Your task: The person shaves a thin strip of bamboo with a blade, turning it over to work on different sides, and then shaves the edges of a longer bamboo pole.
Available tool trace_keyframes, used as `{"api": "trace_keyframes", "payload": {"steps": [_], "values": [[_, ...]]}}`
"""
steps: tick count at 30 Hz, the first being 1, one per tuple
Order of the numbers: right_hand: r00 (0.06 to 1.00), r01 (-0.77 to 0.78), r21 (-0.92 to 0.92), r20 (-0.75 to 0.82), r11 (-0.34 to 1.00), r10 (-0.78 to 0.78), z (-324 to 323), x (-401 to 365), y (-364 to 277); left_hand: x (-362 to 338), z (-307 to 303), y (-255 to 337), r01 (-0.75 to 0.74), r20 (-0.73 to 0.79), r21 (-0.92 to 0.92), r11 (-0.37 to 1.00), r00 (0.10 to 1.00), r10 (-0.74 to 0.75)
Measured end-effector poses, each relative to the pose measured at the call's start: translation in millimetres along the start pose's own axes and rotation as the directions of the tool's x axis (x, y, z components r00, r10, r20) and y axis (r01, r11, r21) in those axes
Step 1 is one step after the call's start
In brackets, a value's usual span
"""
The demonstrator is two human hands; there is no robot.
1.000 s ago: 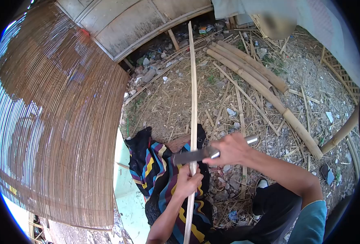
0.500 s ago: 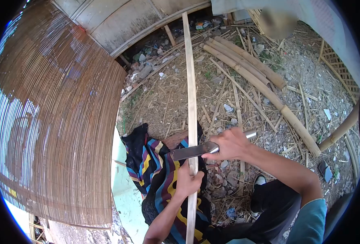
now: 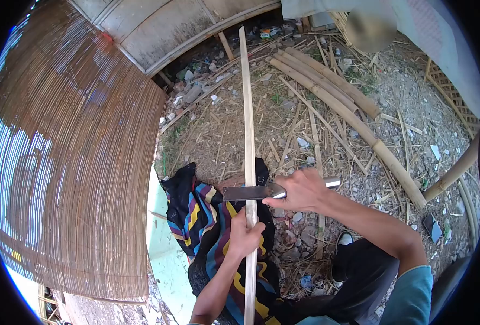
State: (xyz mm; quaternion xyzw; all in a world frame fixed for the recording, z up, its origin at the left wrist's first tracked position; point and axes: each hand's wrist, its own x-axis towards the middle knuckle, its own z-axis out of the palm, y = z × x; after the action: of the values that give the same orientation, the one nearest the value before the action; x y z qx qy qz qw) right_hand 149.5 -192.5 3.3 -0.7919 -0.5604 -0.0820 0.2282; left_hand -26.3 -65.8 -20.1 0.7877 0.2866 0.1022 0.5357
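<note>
A long pale strip, apparently split bamboo (image 3: 247, 119), runs from near my body out toward the far wall. My left hand (image 3: 243, 236) is closed around it, just below the blade. In my right hand (image 3: 300, 190) is the metal handle of a broad-bladed knife (image 3: 246, 193), which lies crosswise over the strip. The dark blade touches or nearly touches the strip; the exact contact cannot be told. Under the strip and my left hand lies a striped cloth (image 3: 213, 260) in black, yellow, blue and maroon.
A slatted bamboo blind (image 3: 82, 162) stands along the left. Several thick bamboo poles (image 3: 326, 97) lie on the ground to the right. Shavings, stones and rubble cover the ground. A pale wall panel (image 3: 166, 35) closes off the back, and a phone-like dark object (image 3: 433, 227) lies at right.
The strip has shifted slightly left and its far end sits nearer to me. Both hands have moved a little left, and the blade has turned closer to level and slightly toward the far side.
</note>
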Motion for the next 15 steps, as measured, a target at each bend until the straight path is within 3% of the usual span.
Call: {"api": "trace_keyframes", "payload": {"steps": [1,3,5,8,10,11,13,15], "values": [[1.0,-0.023,0.059,0.014,0.998,0.022,1.7,-4.2,-6.7,-1.1,-0.4,-6.1,-0.025,-0.008,-0.03,0.999,1.0,0.024],[0.983,0.163,0.036,0.082,0.986,-0.166,-7.7,-13.4,-22.1,-5.2,-1.7,3.6,-0.177,-0.043,0.005,0.984,0.983,0.177],[0.984,0.178,0.153,-0.033,0.972,-0.175,8.7,-11.8,-20.9,-6.9,-6.9,14.5,-0.146,-0.028,0.022,0.989,0.989,0.147],[0.975,0.216,0.117,-0.081,0.969,-0.207,17.0,-6.1,-15.2,-4.2,-2.4,13.4,-0.171,-0.04,0.001,0.985,0.985,0.171],[0.98,0.197,0.095,-0.052,0.976,-0.193,14.5,-3.7,-15.1,1.3,-5.3,6.4,-0.031,-0.057,-0.056,0.998,0.998,0.028],[0.982,0.186,0.062,-0.025,0.981,-0.185,12.2,-1.5,-15.3,0.0,-6.6,6.8,-0.034,-0.062,-0.055,0.998,0.998,0.03],[0.982,0.185,0.07,-0.046,0.98,-0.182,9.8,-3.8,-17.5,-1.1,-6.5,12.6,0.078,0.069,-0.374,0.924,0.996,-0.056],[0.973,0.224,0.142,-0.091,0.964,-0.212,6.3,-7.7,-21.3,-3.2,-5.5,14.7,0.02,0.057,-0.367,0.93,0.998,0.001]]}}
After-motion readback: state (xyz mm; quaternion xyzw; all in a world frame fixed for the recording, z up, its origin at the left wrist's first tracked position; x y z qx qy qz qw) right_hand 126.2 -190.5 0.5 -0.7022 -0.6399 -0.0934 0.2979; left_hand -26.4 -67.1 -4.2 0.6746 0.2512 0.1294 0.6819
